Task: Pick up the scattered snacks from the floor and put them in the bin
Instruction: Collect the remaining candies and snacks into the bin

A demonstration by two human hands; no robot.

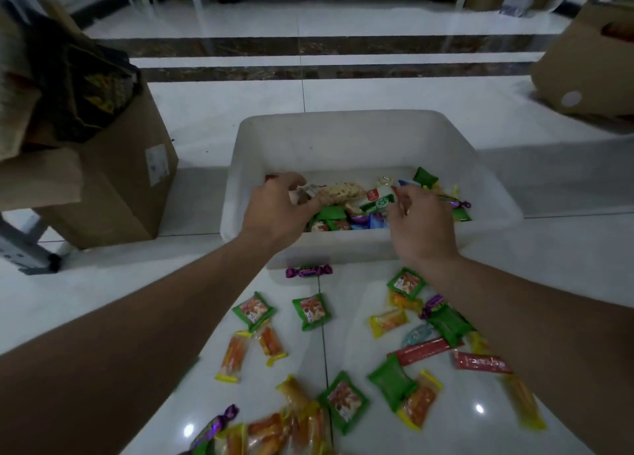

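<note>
A white plastic bin [343,135] stands on the tiled floor and holds several wrapped snacks. My left hand [274,214] reaches over its near left rim, fingers curled round a small pale wrapped snack [302,194]. Over the near right rim, my right hand [423,224] pinches the edge of a white-and-green packet [377,199]. In front of the bin, scattered on the floor, lie green packets [311,312], orange-yellow sticks [233,358], red bars [425,350] and a purple twist candy [308,271].
A tall cardboard box [116,194] with a dark bag [85,87] on top stands left of the bin. Another cardboard box [590,67] sits at the far right. A grey metal leg [27,248] is at the left edge.
</note>
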